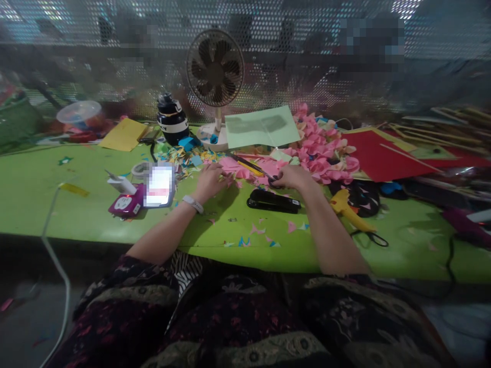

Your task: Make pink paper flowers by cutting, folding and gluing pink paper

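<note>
My right hand is closed around the dark handles of a pair of scissors, whose blades point left over pink scraps. Across from it, my left hand, with a pale band at the wrist, has its fingers bent together on pink paper; the exact grip is blurred. Between the hands and slightly beyond them lies a yellow-and-black cutter knife. A black stapler rests on the green table just nearer to me than the scissors. Small paper offcuts are scattered around it.
A heap of pink paper petals, a pale green sheet and red paper lie beyond. A fan and dark bottle stand behind. A lit phone lies left, a yellow glue gun right.
</note>
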The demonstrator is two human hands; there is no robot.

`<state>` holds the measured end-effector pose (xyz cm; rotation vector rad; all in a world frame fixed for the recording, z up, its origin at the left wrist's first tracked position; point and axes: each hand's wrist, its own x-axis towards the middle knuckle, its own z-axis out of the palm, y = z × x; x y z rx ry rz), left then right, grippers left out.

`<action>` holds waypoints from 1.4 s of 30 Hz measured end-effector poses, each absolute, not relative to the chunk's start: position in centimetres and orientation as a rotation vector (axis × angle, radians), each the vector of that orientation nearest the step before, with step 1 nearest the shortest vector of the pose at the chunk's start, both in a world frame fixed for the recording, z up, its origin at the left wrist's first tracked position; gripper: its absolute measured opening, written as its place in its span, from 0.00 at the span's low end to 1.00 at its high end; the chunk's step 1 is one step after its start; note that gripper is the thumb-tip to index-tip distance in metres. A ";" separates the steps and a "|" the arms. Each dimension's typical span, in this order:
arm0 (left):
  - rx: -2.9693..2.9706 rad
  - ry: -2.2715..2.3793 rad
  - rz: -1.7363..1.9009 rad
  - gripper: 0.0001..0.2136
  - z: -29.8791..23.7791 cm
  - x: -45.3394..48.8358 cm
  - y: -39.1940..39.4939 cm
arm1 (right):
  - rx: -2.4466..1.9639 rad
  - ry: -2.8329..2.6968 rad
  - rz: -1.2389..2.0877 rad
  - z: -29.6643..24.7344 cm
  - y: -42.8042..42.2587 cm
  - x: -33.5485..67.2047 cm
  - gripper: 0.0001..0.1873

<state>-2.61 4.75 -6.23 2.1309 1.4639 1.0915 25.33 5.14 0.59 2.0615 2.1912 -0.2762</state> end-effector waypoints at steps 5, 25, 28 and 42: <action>2.215 1.495 1.005 0.02 -6.9 -2.2 5.1 | 2.079 2.197 -0.257 1.2 4.6 25.0 0.15; 2.223 1.425 1.071 0.03 -7.0 -2.9 5.4 | 2.056 2.603 -0.275 1.8 2.5 22.4 0.11; 2.348 1.445 1.010 0.01 -7.4 -2.6 5.5 | 2.035 2.624 -0.251 1.7 2.4 22.1 0.12; 2.293 1.145 1.423 0.03 -6.4 -2.1 4.8 | 2.020 2.873 -0.473 2.0 2.0 21.3 0.12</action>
